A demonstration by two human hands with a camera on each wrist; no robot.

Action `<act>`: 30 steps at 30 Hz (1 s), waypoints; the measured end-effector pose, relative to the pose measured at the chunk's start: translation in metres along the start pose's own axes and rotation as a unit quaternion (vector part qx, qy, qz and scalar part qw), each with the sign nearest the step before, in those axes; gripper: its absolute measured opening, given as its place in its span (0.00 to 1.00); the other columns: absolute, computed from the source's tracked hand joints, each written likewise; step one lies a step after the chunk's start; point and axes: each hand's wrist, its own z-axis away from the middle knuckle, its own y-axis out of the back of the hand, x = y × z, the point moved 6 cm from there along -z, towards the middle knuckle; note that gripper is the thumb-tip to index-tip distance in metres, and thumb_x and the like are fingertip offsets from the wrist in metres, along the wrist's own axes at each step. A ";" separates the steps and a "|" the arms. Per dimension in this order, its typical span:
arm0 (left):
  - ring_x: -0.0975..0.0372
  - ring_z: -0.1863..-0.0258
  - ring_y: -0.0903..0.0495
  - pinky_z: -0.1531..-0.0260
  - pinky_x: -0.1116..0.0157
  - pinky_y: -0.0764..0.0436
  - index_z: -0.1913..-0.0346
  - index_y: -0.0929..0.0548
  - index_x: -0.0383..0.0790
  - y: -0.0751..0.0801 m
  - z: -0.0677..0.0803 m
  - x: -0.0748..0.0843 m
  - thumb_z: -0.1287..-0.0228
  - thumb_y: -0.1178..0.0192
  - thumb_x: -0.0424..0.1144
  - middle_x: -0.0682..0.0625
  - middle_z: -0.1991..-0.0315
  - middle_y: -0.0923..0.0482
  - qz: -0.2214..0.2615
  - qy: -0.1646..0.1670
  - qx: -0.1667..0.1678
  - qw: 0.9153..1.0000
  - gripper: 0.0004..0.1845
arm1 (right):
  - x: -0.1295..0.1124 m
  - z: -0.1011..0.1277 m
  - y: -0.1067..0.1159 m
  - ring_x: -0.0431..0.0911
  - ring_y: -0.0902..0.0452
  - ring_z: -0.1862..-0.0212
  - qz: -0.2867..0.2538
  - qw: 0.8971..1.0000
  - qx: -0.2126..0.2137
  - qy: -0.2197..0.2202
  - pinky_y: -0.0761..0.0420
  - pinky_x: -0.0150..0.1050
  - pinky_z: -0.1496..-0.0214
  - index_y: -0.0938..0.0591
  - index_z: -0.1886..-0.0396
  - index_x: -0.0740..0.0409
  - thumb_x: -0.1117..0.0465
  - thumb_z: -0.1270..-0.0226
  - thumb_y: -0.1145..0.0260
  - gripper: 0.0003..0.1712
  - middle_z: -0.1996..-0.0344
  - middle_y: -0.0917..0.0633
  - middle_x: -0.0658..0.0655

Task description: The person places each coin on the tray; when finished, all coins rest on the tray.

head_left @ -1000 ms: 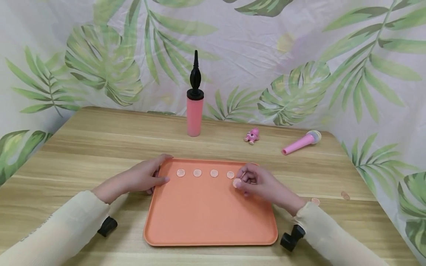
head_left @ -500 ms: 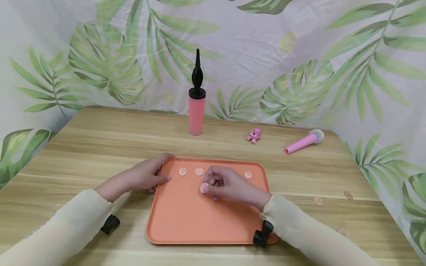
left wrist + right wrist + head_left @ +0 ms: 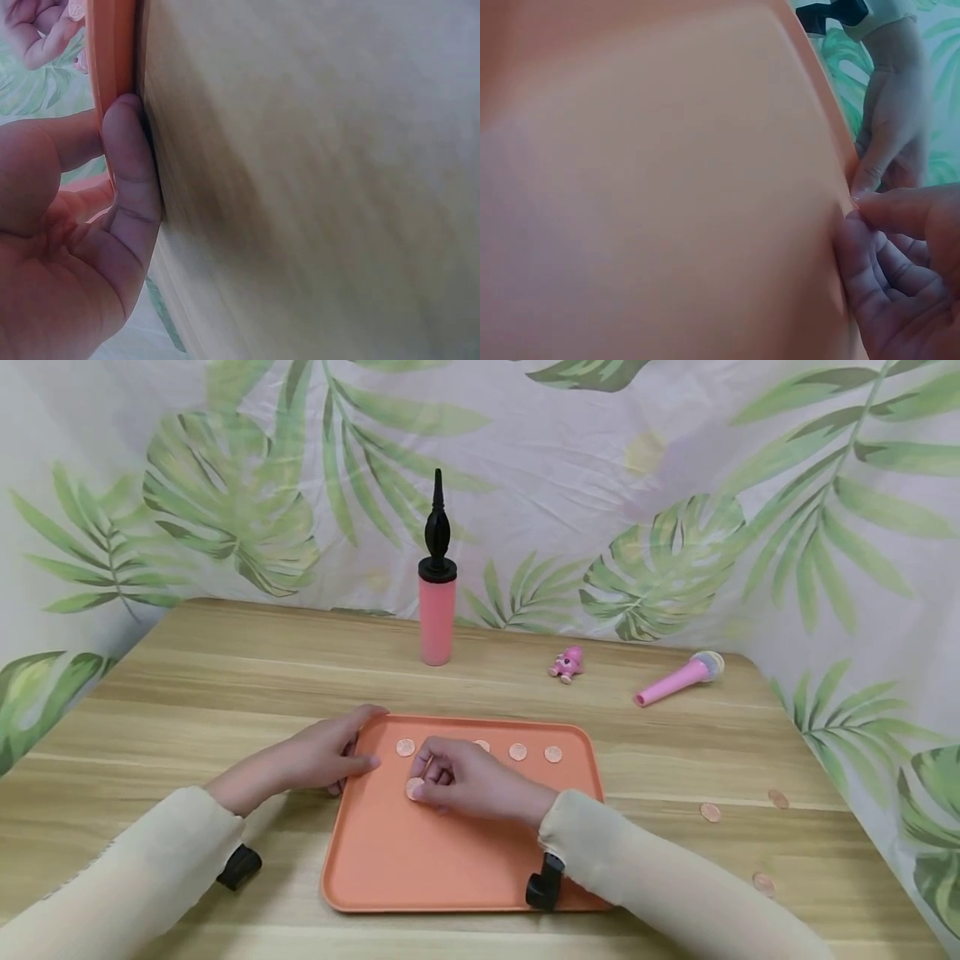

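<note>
An orange tray (image 3: pixel 465 868) lies on the wooden table. Along its far edge runs a row of copper coins (image 3: pixel 517 752); my right hand hides part of that row. My right hand (image 3: pixel 450 781) pinches one coin (image 3: pixel 414 789) low over the tray's left part, just below the leftmost coin (image 3: pixel 405 747). My left hand (image 3: pixel 330 760) grips the tray's left rim (image 3: pixel 112 67) near the far corner, thumb on top. In the right wrist view my right hand's fingers (image 3: pixel 900 270) are curled close to the tray's surface (image 3: pixel 660 187).
A pink hand pump (image 3: pixel 437 585) with a black top stands at the back. A small pink toy (image 3: pixel 567 664) and a pink toy microphone (image 3: pixel 677 678) lie behind the tray. Loose coins (image 3: pixel 709 812) are scattered on the table to the right.
My right hand carried the pinched coin leftward over the tray, from the right end of the row to below its left end. The left hand stayed on the rim.
</note>
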 end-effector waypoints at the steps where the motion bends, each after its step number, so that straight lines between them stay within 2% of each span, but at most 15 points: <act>1: 0.62 0.84 0.23 0.81 0.63 0.18 0.21 0.42 0.34 0.000 0.000 0.000 0.25 0.37 0.37 0.48 0.78 0.27 0.001 0.000 0.000 1.000 0.37 | -0.001 -0.002 -0.001 0.37 0.23 0.71 0.008 1.000 -0.001 0.000 0.18 0.28 0.64 0.19 0.55 0.59 0.61 0.24 0.32 0.07 0.70 0.18 0.50; 11: 0.62 0.84 0.24 0.81 0.64 0.20 0.22 0.42 0.33 0.001 0.001 0.001 0.25 0.37 0.37 0.50 0.79 0.28 -0.009 -0.003 0.005 1.000 0.36 | -0.011 -0.010 -0.009 0.32 0.27 0.67 0.106 0.994 -0.004 0.019 0.25 0.24 0.59 0.18 0.56 0.55 0.60 0.25 0.30 0.06 0.70 0.19 0.47; 23: 0.62 0.84 0.24 0.81 0.63 0.19 0.22 0.41 0.33 0.000 0.000 -0.001 0.25 0.36 0.37 0.49 0.79 0.27 -0.007 0.002 0.005 1.000 0.36 | -0.015 -0.013 -0.016 0.33 0.29 0.69 0.157 0.987 -0.014 0.019 0.27 0.23 0.62 0.20 0.57 0.55 0.61 0.25 0.31 0.05 0.70 0.21 0.47; 30: 0.62 0.84 0.24 0.81 0.63 0.19 0.22 0.41 0.34 0.000 0.000 -0.002 0.25 0.36 0.37 0.49 0.79 0.28 -0.012 0.003 0.009 1.000 0.36 | -0.013 -0.015 -0.017 0.33 0.29 0.69 0.176 0.984 -0.015 -0.001 0.27 0.23 0.63 0.19 0.57 0.53 0.59 0.25 0.30 0.06 0.70 0.21 0.45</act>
